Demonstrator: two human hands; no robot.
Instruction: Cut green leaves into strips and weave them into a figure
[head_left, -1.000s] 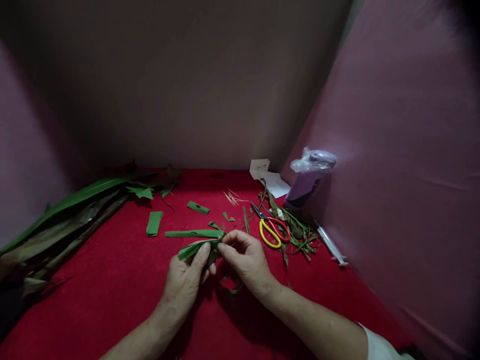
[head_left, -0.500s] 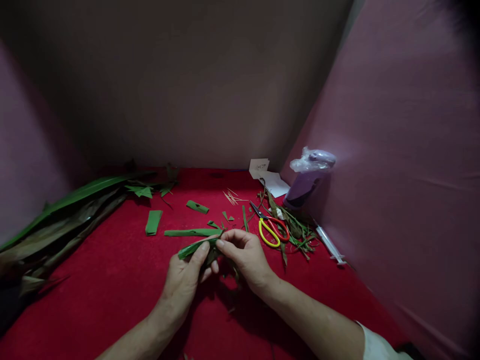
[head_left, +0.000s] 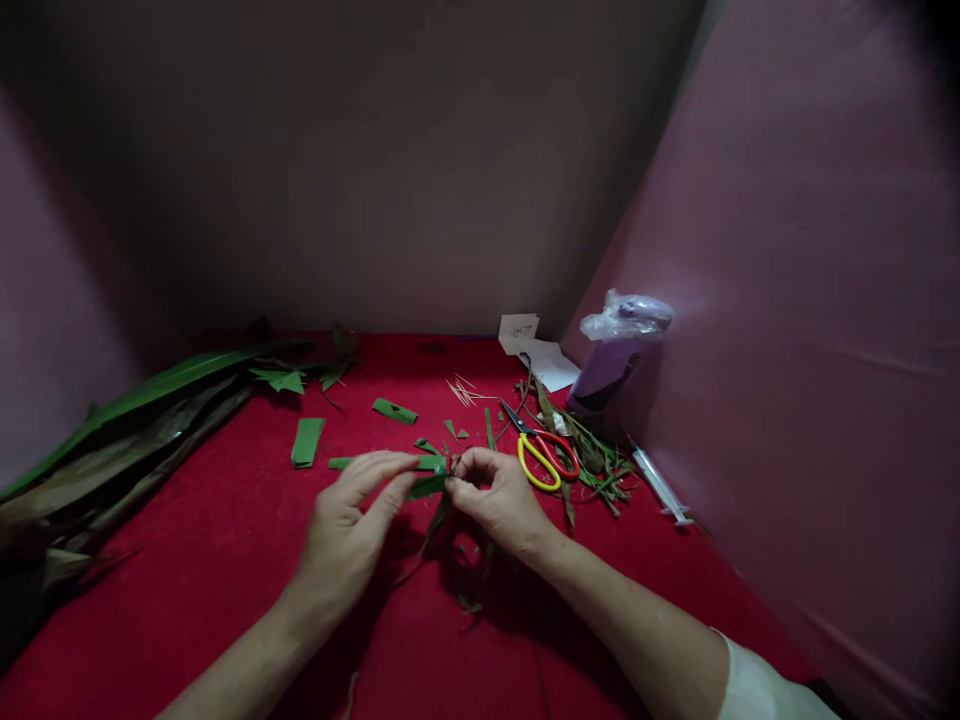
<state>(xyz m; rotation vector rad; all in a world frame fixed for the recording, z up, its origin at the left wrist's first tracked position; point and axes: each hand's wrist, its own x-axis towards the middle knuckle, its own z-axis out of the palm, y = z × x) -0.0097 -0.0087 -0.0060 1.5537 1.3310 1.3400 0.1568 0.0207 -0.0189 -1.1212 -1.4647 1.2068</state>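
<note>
My right hand (head_left: 499, 500) pinches a folded piece of green leaf (head_left: 429, 487) by its right end, with dry brownish leaf strips (head_left: 437, 525) hanging below. At the leaf's left end is my left hand (head_left: 352, 515), its fingers stretched out and the thumb apart from them; whether the thumb tip touches the leaf is unclear. Behind both hands a long green leaf strip (head_left: 341, 463) lies on the red cloth, partly covered by the left fingers. Scissors (head_left: 540, 460) with one yellow and one red handle lie just right of my right hand.
Cut leaf pieces (head_left: 307, 443) and toothpicks (head_left: 465, 391) lie beyond my hands. Long leaves (head_left: 150, 400) fill the left side. On the right are leaf scraps (head_left: 600, 465), a syringe (head_left: 660, 487), white paper (head_left: 551, 365) and a purple bottle (head_left: 607, 375) against the wall.
My left hand has loosened from the folded leaf and shifted left and up, fingers spreading. The leaf stays in my right hand, and more dry strips now show hanging under it.
</note>
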